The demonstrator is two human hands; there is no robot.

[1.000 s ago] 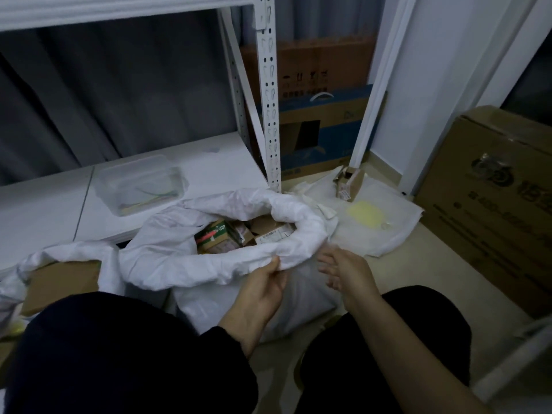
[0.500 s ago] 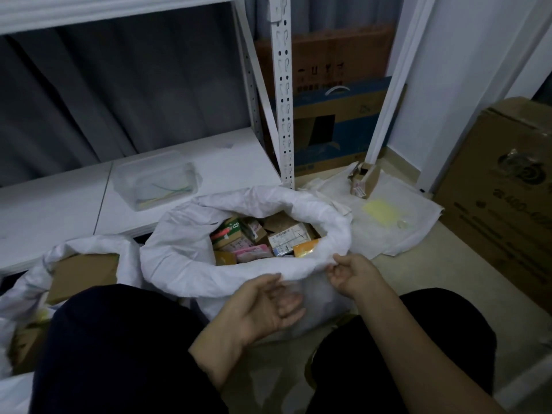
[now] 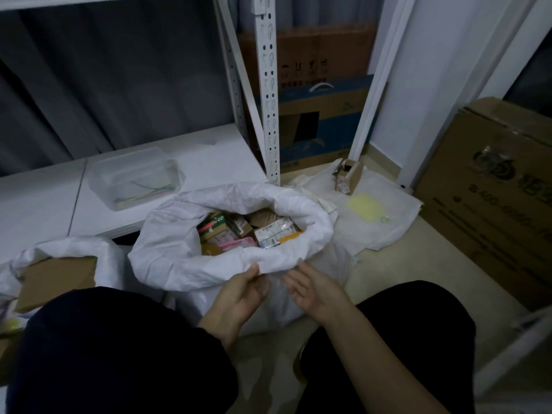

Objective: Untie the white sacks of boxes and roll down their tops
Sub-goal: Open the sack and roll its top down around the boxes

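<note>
Rolling down the top of the middle sack [image 3: 179,258] is the step you have in hand, judging from the one head view. That sack stands on the floor just ahead of your knees, its mouth open and its rim already turned outward into a thick collar, with small boxes [image 3: 248,231] showing inside.

Your left hand [image 3: 239,297] sits at the collar's 6 o'clock edge, thumb up against the rolled fabric; the fingers look loosely curved, and whether they actually pinch the cloth is hard to tell. Your right hand [image 3: 313,291] hangs just to the right of it, palm turned inward, fingers relaxed and apart, holding nothing and a little below the rim.

At 9 o'clock from the middle sack, a second sack [image 3: 74,249] lies open with a brown carton [image 3: 56,279] in its mouth. At 2 o'clock a flat empty bag [image 3: 388,219] is spread on the floor with a small torn box [image 3: 348,174] on it. A clear tub [image 3: 134,177] rests on the low shelf [image 3: 38,210] at 11 o'clock, and a big carton [image 3: 493,189] stands at 3 o'clock.

For the next move, I'd say you need both hands on the near rim, thumbs inside and fingers outside, turning the collar over once more. Work around toward 3 and 9 o'clock evenly so the roll stays level and the boxes don't spill.
</note>
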